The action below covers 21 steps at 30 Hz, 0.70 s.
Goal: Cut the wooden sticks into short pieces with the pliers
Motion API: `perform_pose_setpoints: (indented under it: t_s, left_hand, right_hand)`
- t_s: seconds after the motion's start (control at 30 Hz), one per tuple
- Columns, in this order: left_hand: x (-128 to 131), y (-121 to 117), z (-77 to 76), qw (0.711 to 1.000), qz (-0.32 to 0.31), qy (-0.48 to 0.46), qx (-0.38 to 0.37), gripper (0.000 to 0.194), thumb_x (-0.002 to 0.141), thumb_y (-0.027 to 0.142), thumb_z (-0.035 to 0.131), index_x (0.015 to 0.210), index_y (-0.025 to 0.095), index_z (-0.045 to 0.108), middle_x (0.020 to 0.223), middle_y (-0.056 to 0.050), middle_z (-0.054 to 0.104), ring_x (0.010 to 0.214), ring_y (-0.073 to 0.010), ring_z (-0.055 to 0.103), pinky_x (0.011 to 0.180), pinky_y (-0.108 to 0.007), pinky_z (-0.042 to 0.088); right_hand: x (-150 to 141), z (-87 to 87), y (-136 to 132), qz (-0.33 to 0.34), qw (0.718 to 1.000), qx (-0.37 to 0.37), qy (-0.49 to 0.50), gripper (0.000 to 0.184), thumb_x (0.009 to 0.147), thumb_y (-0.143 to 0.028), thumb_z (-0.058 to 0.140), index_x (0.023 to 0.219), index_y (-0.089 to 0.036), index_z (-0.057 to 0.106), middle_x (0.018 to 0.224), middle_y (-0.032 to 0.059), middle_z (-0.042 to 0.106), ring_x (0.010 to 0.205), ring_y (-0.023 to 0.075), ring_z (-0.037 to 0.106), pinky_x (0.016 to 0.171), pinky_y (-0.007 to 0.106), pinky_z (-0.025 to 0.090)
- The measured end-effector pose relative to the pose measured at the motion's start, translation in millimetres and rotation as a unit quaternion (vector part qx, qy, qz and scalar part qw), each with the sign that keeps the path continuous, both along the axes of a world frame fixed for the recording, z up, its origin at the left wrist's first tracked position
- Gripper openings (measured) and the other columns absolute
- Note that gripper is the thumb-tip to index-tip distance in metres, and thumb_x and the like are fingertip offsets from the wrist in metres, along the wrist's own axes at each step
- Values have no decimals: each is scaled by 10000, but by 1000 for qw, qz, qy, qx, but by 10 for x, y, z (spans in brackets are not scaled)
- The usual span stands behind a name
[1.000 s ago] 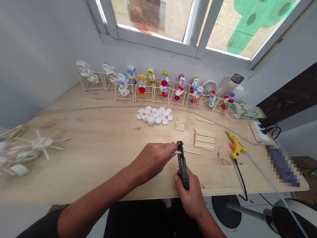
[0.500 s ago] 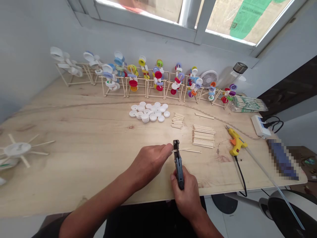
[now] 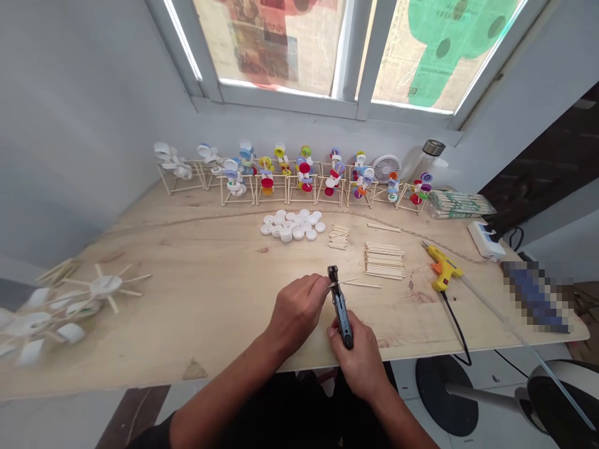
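Observation:
Wrapped around the dark handles of a pliers-like cutting tool (image 3: 343, 312), my right hand (image 3: 362, 358) is closed near the table's front edge. The tool's head points away from me. My left hand (image 3: 299, 312) is closed, pinching a thin wooden stick (image 3: 350, 280) at the tool's jaws; the stick sticks out to the right of them. Just beyond, a loose stick (image 3: 369, 285) lies on the table. Farther off are a stack of cut sticks (image 3: 384, 260) and a pile of shorter pieces (image 3: 339, 237).
White bottle caps (image 3: 292, 224) lie mid-table. Cap-and-stick wheels on stands (image 3: 304, 178) line the wall. A yellow glue gun (image 3: 443, 267) with its cord and a power strip (image 3: 486, 242) sit right. Stick-spoked white wheels (image 3: 106, 286) lie left.
The camera view has tilted up and shifted left, showing more of the window and the left wheels. Both hands keep their grip on the tool and stick.

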<state>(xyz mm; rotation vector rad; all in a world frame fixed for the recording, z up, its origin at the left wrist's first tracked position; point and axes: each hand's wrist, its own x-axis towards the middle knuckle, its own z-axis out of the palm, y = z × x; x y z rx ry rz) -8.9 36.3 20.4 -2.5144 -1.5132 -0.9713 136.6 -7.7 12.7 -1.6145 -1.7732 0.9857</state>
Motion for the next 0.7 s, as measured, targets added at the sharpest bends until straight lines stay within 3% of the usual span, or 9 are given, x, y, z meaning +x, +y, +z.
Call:
perform_pose_setpoints:
  t_s: [0.13, 0.27, 0.37, 0.47, 0.7]
  left_hand:
    - [20, -71, 41, 997, 4, -72, -41, 147, 864, 213, 386, 887, 165, 524, 728, -42, 616, 681, -147, 581, 638, -253, 442]
    - [17, -110, 163, 960, 19, -204, -190, 145, 878, 268, 349, 882, 189, 470, 699, 0, 628, 590, -110, 572, 577, -222, 448]
    - [1, -116, 252, 941, 5, -220, -259, 135, 875, 283, 352, 857, 193, 451, 710, 7, 626, 558, -100, 549, 555, -216, 437]
    - [-3, -123, 278, 959, -1, -156, -238, 126, 863, 281, 373, 843, 193, 461, 717, 0, 612, 581, -113, 550, 559, -224, 421]
    - [50, -141, 172, 995, 20, 8, -94, 121, 862, 203, 348, 903, 186, 460, 663, -14, 609, 585, -146, 584, 508, -225, 371]
  right_hand:
    - [7, 15, -42, -2, 1000, 0, 7, 78, 761, -259, 487, 741, -196, 528, 617, -15, 582, 561, 144, 525, 553, 230, 355]
    - [20, 32, -51, 5, 1000, -3, 22, 62, 749, -243, 498, 754, -193, 536, 607, -18, 575, 563, 142, 529, 557, 227, 359]
    - [32, 38, -50, 2, 999, -8, 32, 67, 752, -242, 498, 769, -192, 540, 613, -19, 578, 572, 141, 531, 558, 223, 359]
    - [43, 42, -57, 0, 999, -16, 36, 63, 752, -239, 499, 771, -192, 536, 620, -19, 575, 574, 139, 528, 558, 222, 356]
    - [51, 71, -90, 3, 999, -20, 39, 51, 740, -241, 512, 755, -197, 533, 568, -35, 532, 537, 133, 499, 529, 219, 321]
